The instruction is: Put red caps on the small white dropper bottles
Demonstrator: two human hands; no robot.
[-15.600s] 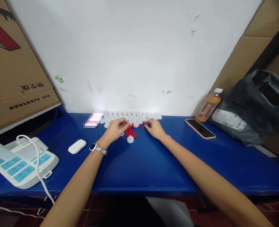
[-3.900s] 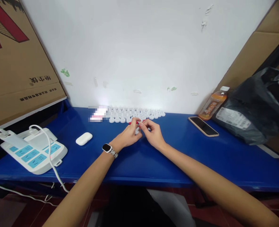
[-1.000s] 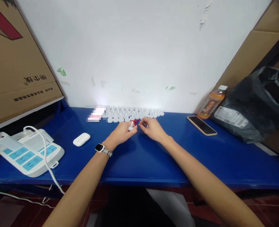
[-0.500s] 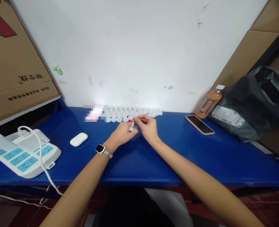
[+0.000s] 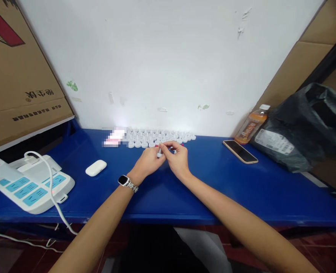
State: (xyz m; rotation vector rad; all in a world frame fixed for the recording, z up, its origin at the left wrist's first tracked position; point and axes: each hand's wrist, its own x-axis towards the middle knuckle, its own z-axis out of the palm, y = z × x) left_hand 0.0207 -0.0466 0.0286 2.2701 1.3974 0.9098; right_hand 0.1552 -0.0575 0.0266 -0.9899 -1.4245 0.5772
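**Hands meet over one small white piece**

Since half a second ago the right hand (image 5: 178, 159) has dropped from above the piece and closed in against the left hand (image 5: 149, 163), so both sets of fingers now pinch the same small white piece (image 5: 159, 152) just above the blue counter (image 5: 213, 189).

Largest nearby, the cardboard box (image 5: 20, 76) leans far to the left of the fingers and the black bag (image 5: 307, 125) lies far to the right. A white power strip (image 5: 28, 185) sits well left and nearer the body, a phone (image 5: 240, 151) right. Just beyond the fingertips stand the rows of white caps (image 5: 156, 137), with a few red bits (image 5: 173, 145) almost hidden at the right fingers.

The white piece looks roughly upright, its long axis near vertical, though it is too small to say which end is up. Doing this well probably means a light fingertip pinch, the left hand steadying and the right aligning along that axis.
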